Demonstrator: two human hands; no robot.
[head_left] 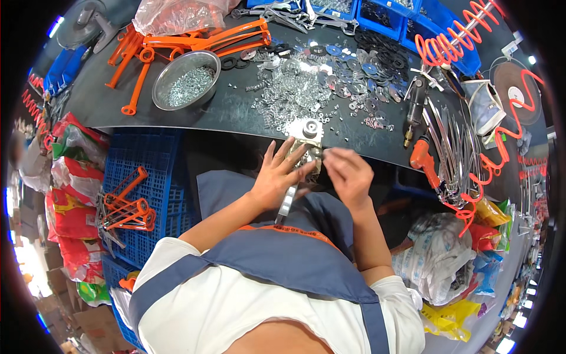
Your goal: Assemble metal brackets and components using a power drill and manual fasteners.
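A silver metal mechanism [306, 147] lies at the table's front edge, its round metal boss [311, 127] uppermost. My left hand [277, 180] holds it, with fingers spread across its left side and the thumb lower down. From beneath that hand a flat silver bar [287, 203] points down toward my apron. On the right, my right hand [350, 177] is closed in a pinch, its fingertips at the mechanism's right side; whatever is in them is too small or hidden. Just beyond lies a heap of small metal fittings [295, 91] with loose nuts and washers.
A steel bowl of small hardware [190, 82] and orange handles [206, 41] stand at the back left. To the right are a power screwdriver [423, 159], a bundle of metal rods [451, 144] and a coiled red hose [460, 38]. Blue crates [141, 147] stand lower left.
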